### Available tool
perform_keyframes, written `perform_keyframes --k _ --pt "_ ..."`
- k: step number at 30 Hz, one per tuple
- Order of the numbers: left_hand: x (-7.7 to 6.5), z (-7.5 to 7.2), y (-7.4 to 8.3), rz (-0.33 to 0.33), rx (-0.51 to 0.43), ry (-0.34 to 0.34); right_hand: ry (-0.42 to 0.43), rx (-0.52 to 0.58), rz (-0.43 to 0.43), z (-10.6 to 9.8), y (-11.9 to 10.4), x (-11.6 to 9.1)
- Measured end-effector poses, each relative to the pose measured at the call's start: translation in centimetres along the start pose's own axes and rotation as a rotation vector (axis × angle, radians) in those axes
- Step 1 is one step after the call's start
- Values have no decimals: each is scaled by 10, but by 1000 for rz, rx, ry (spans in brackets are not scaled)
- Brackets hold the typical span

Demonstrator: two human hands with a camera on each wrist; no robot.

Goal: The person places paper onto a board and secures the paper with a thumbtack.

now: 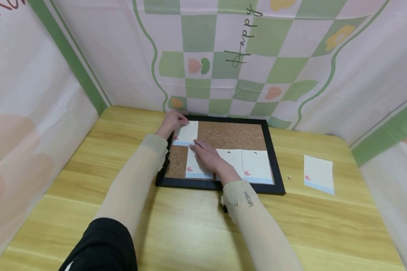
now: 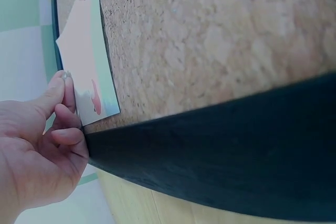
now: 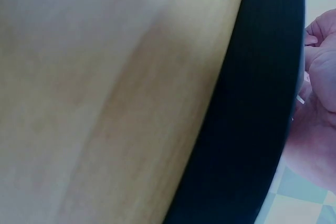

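My left hand point(image 1: 173, 122) is at the upper left corner of a black-framed corkboard point(image 1: 230, 134). Its thumb and index finger pinch a small silvery thumbtack point(image 2: 65, 75) at the edge of a white note card point(image 2: 84, 51) with a pink print and blue border. My right hand point(image 1: 208, 156) lies across a second card point(image 1: 196, 167) below, fingers stretched toward the first card's lower edge. Two more cards point(image 1: 232, 160) point(image 1: 256, 165) sit side by side along the lower right of the cork, a silvery tack near the top of each.
To the right of the board, a loose tack point(image 1: 289, 177) and a single note card point(image 1: 319, 174) lie on the wooden table point(image 1: 346, 218). A patterned green and white cloth point(image 1: 198, 34) hangs behind the board and along both sides.
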State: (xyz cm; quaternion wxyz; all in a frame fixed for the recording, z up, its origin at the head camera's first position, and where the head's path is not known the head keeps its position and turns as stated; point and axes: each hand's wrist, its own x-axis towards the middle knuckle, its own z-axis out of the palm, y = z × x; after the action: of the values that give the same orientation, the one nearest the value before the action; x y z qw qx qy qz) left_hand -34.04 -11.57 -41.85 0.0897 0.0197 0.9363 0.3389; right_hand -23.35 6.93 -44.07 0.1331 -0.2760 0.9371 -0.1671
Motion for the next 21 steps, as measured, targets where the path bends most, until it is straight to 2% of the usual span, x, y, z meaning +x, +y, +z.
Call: perform_keyframes --k 21 --pt "3 1 0 -54 -3 11 8 -9 4 2 0 0"
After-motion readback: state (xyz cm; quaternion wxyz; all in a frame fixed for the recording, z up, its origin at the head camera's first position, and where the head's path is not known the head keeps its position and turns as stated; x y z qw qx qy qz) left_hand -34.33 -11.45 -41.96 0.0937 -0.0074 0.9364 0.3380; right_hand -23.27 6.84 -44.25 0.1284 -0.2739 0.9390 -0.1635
